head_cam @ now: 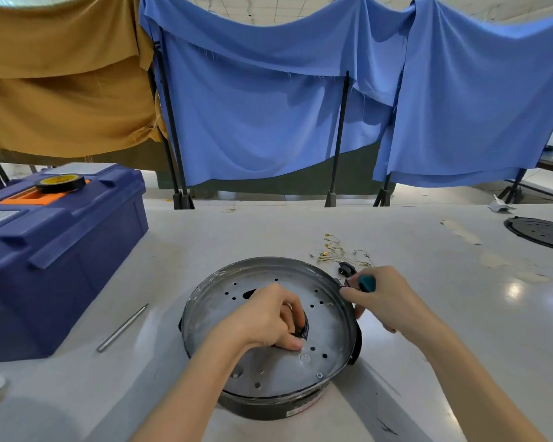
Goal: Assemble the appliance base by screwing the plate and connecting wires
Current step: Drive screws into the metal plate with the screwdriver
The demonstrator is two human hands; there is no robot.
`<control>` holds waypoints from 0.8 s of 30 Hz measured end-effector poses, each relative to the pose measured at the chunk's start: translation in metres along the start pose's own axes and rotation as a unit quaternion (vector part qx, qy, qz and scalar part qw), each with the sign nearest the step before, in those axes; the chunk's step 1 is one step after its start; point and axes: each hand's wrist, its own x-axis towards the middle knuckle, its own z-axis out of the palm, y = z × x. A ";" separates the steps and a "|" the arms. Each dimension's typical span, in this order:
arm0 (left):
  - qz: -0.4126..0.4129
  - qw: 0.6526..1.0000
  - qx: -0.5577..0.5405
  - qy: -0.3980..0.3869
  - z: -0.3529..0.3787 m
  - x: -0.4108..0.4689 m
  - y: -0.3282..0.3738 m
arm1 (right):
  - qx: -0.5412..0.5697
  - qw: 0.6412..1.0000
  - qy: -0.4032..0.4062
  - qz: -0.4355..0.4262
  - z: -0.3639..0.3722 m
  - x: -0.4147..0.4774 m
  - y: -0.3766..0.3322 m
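**Glossy white bench (444, 330), cloth-draped backdrop**

Blue and tan fabric (268, 106) hangs in folds behind. The round, dark-walled appliance base (268, 408) sits mid-bench, and its dull silver plate (268, 371) is dotted with small holes. The left hand (268, 317) curls its fingers round a black part (302, 330) at the plate's centre. The right hand (387, 298) grips a teal-handled tool (367, 282) at the rim. Thin brass-tipped wires (339, 252) lie tangled just beyond. A blue plastic toolbox (61, 250) stands left.

Workshop: toolbox (55, 250), worktable (428, 314), cloth partitions (268, 106).
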 end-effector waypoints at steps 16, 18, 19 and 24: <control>0.022 0.980 0.186 0.073 0.002 0.008 0.001 | -0.083 0.995 -0.002 -0.057 0.014 -0.002 -0.014; 0.022 0.987 0.154 0.044 0.002 0.007 -0.004 | -0.089 0.993 -0.004 -0.080 0.019 0.001 -0.013; 0.024 0.989 0.143 0.034 0.002 0.008 -0.006 | -0.075 0.994 -0.018 -0.077 0.019 0.002 -0.011; 0.015 0.991 0.129 -0.008 -0.005 0.009 -0.010 | -0.032 0.993 -0.109 -0.025 0.008 -0.001 -0.008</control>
